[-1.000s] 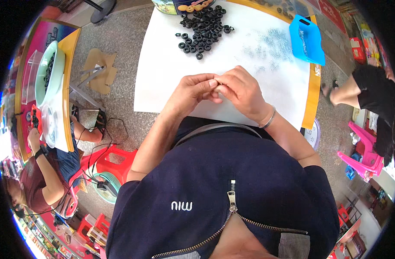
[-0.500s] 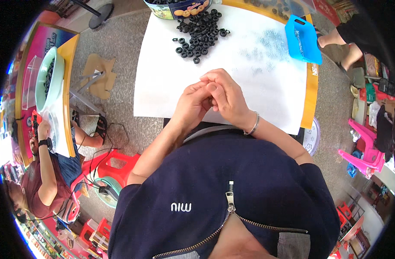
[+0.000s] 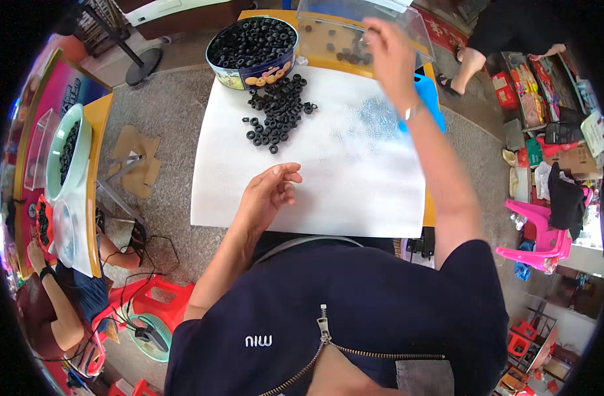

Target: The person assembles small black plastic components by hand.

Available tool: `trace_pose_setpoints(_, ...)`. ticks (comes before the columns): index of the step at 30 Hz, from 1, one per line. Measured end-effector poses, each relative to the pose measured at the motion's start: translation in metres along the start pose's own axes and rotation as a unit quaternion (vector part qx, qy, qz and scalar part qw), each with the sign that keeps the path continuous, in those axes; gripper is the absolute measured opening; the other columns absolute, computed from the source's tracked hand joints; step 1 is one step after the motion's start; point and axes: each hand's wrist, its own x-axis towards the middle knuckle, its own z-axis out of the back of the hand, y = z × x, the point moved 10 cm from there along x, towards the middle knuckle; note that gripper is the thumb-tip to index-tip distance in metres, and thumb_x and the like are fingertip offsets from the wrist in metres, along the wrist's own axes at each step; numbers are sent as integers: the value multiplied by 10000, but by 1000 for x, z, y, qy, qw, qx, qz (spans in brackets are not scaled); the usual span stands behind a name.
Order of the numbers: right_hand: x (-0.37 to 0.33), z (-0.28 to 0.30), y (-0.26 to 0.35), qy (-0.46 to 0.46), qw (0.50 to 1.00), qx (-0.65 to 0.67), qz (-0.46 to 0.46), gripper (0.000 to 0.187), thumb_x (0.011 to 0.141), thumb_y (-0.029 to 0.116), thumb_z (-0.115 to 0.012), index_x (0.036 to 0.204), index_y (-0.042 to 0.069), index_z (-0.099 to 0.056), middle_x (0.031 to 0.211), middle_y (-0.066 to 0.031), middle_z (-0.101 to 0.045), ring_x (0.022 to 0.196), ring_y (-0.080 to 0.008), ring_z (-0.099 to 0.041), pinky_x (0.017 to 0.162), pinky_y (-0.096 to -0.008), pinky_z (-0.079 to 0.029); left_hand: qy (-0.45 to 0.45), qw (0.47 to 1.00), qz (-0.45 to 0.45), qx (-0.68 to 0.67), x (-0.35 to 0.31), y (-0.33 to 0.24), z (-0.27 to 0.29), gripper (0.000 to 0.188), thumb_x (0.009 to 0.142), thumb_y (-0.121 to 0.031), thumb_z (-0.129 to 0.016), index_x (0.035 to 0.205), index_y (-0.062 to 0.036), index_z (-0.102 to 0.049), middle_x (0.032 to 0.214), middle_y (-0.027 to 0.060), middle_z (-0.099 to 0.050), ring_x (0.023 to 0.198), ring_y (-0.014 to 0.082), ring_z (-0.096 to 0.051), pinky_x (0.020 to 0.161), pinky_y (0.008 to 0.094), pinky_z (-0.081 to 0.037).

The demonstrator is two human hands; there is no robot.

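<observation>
Left hand [image 3: 265,193] half-curled; right hand [image 3: 392,65] at its one o'clock, fingers bent. Holding anything: cannot tell. Black rings [image 3: 283,117], left's twelve o'clock: probably light, firm; pinch outer rims.

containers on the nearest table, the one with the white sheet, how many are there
3 visible: a round tin at the far left, a clear box beside it, and a blue tray on the right, partly hidden by the right forearm.

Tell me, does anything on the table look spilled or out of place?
Loose black pieces lie heaped on the white sheet by a round tin of similar ones, and tiny shiny bits are scattered near the blue tray. Both look spilled, though perhaps deliberately laid out.
</observation>
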Motion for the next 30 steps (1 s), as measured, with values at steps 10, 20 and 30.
trace_pose_setpoints(10,-45,-53,-2,119,990,-31,63,184,809,126,-629,977,59,-661,987,-97,-633,1011,-308,-535,883,-410,-425,-72,997,30,-26,6,0,22,261,971,-157,-490,1119,45,-561,887,65,-591,708,106,-544,630,241,-488)
trace_pose_setpoints(20,-120,-112,31,233,971,-56,20,166,746,155,-690,907,118,-675,908,-21,-605,906,-242,-516,792,-380,-389,-50,997,50,-25,8,4,22,240,971,-141,-490,1117,36,-556,887,53,-583,716,105,-556,640,244,-498)
trace_pose_setpoints(30,-123,-82,79,208,976,66,8,177,754,140,-692,922,106,-646,922,-20,-594,912,-231,-504,812,-364,-368,-52,997,42,-40,5,5,24,253,972,-153,-496,1133,34,-553,911,59,-595,731,112,-562,674,243,-504)
